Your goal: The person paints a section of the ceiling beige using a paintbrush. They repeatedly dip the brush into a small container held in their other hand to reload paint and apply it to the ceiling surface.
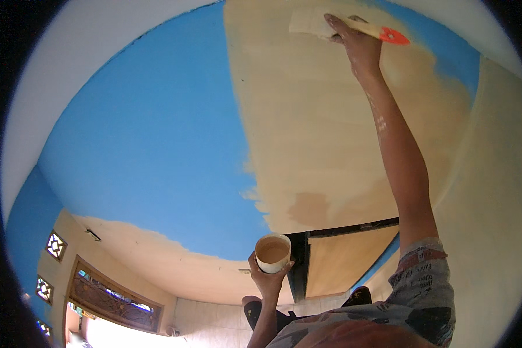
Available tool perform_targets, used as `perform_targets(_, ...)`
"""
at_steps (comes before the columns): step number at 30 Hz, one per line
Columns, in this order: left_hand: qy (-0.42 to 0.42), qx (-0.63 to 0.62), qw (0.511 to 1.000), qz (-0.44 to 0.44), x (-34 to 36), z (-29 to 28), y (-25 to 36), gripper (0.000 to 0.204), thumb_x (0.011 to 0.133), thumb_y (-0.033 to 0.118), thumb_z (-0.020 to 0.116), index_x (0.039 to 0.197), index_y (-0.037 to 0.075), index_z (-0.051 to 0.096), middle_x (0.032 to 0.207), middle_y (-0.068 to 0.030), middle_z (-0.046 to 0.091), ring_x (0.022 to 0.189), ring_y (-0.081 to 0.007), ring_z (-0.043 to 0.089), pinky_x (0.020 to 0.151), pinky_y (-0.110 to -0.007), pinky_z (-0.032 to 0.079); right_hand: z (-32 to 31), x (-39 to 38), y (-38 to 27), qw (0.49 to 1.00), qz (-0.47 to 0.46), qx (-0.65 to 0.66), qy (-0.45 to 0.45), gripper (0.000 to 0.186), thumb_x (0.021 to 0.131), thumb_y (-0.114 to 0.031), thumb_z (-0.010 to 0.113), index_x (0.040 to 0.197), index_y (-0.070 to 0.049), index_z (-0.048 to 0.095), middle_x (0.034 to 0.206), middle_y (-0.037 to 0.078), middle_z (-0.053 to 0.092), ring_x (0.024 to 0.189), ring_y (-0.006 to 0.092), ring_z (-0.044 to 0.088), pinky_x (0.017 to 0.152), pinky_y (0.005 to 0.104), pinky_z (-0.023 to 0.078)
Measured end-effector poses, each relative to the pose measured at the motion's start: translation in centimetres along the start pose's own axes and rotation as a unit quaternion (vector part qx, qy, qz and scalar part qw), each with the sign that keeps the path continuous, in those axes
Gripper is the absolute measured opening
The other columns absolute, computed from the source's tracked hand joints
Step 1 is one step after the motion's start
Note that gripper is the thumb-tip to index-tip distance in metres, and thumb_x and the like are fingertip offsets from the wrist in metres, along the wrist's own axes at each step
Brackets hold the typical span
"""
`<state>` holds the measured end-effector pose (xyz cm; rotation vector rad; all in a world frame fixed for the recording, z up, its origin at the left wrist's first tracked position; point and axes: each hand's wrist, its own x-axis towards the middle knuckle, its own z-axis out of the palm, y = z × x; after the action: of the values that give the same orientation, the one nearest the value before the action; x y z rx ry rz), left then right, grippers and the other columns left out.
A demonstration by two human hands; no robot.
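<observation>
My right hand is raised high against the wall, its fingers closed round a wide paintbrush with a pale wooden handle and an orange-red end. The brush's whitish head points left and lies on or close to the beige part of the wall. Lower down, my left hand grips a white cup from below and the sides. Light brown paint fills much of the cup. White paint specks mark my right forearm.
Bright blue wall spreads left of the ragged beige edge, with more blue at the upper right. A dark-framed wooden panel stands below. At lower left are a decorated window frame and small patterned vents. White ceiling borders the top.
</observation>
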<state>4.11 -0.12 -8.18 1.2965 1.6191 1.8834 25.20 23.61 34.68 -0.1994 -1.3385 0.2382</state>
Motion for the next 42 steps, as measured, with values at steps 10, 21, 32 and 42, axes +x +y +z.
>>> perform_targets(10,-0.029,-0.026,0.999,-0.015,0.1,-0.1,-0.1,0.088,0.055,0.023,0.094,0.124,0.001,0.045,0.112,-0.0155,0.062,0.103,-0.0252,0.062,0.087,-0.037,0.052,-11.1,4.4,3.1,0.936,-0.120,-0.327,0.055,0.030,0.079,-0.026,0.079,0.075,0.001,0.066,0.067,0.002,0.065,0.058,0.0070,0.060,0.053,0.0239,0.050)
perform_targets(21,-0.043,-0.025,0.999,-0.015,0.0,-0.1,-1.0,0.086,0.055,0.019,0.094,0.124,0.001,0.045,0.111,-0.0151,0.061,0.102,-0.0248,0.061,0.087,-0.037,0.051,-7.5,5.8,3.3,0.780,-0.220,-0.584,0.039,0.040,0.075,-0.041,0.079,0.079,-0.003,0.066,0.070,0.003,0.067,0.064,0.0148,0.062,0.062,0.0324,0.050)
perform_targets(32,-0.074,0.011,0.996,-0.040,-0.1,-0.7,-0.1,0.087,0.055,0.024,0.094,0.124,0.002,0.045,0.113,-0.0148,0.061,0.104,-0.0262,0.061,0.088,-0.038,0.051,11.0,2.6,2.1,0.938,-0.147,-0.312,0.020,0.028,0.085,-0.027,0.070,0.082,-0.001,0.060,0.079,0.018,0.064,0.079,0.0316,0.063,0.074,0.0426,0.051)
perform_targets(42,-0.102,-0.003,0.993,-0.062,-0.2,-0.4,0.2,0.090,0.054,0.027,0.094,0.125,0.001,0.045,0.114,-0.0165,0.061,0.105,-0.0283,0.062,0.089,-0.039,0.052,-21.3,6.7,1.5,0.852,-0.188,-0.465,0.150,0.035,0.079,-0.036,0.078,0.074,-0.003,0.067,0.072,0.003,0.070,0.060,0.0110,0.064,0.058,0.0267,0.051)
